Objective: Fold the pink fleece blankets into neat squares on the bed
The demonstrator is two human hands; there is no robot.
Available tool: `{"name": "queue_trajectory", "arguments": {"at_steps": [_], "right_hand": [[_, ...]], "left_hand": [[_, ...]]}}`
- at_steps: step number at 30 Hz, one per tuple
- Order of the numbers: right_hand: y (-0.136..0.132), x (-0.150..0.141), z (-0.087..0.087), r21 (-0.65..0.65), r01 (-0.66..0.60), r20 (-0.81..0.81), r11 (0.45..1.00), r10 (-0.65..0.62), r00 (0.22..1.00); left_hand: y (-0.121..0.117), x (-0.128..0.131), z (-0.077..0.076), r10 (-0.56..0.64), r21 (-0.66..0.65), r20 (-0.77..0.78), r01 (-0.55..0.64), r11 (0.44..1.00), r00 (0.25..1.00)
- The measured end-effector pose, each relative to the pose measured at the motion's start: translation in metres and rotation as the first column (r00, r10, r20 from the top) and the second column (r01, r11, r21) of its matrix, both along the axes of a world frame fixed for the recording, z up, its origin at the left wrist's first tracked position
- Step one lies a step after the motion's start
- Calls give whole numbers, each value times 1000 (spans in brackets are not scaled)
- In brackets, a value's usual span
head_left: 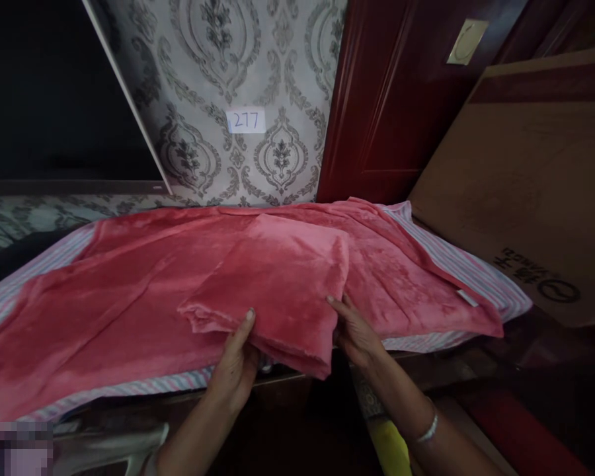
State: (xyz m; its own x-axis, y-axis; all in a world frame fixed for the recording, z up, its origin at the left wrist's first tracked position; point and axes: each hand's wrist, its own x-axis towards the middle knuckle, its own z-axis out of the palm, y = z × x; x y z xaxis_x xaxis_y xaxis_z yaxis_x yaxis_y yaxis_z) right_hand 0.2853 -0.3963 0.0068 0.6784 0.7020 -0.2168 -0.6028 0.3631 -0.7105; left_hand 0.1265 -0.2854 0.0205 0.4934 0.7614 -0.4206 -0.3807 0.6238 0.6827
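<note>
Passage: open air above the spread blanket (123, 291), left and right of the folded cloth (282, 284) — low, creased fabric beneath. Obstructions: folded cloth between left hand (238, 362) and right hand (357, 336); wall (238, 165) and door (381, 99) along the far edge; screen (64, 92) at far left; cardboard box (525, 178) beside the right end — limiting sideways reach.

Holding the folded pink cloth (287, 284) at the frame's centre with left hand (238, 363) and right hand (357, 336), over the spread pink cloth (123, 297). Seeing also striped fabric (473, 271) under the latter, at middle right, dark screen (59, 92) at upper left, number card (246, 120) at upper centre, cardboard box (530, 178) at right.
</note>
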Motion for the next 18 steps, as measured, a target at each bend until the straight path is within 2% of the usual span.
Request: {"name": "queue_trajectory", "arguments": {"at_steps": [4, 8, 11, 14, 16, 18], "right_hand": [[-1, 8, -9, -5, -19, -14, 1000, 19, 1000], [3, 27, -19, -24, -93, -74, 995, 91, 993], [12, 42, -23, -31, -91, -139, 995, 86, 987], [24, 55, -28, -35, -32, -155, 999, 26, 987], [31, 63, -31, -46, 53, -116, 998, -58, 992], [34, 72, -32, -73, 77, -57, 994, -81, 995]], "left_hand": [[0, 5, 5, -22, 23, -61, 23, 999, 998], [18, -7, 17, 39, 43, -85, -36, 998, 996], [37, -30, 30, 73, 40, -162, -67, 997, 984], [58, -63, 40, 106, 3, -279, -109, 994, 954], [71, -88, 42, 131, -48, -340, -156, 987, 931], [84, -110, 40, 165, -16, -337, -180, 983, 927]]}}
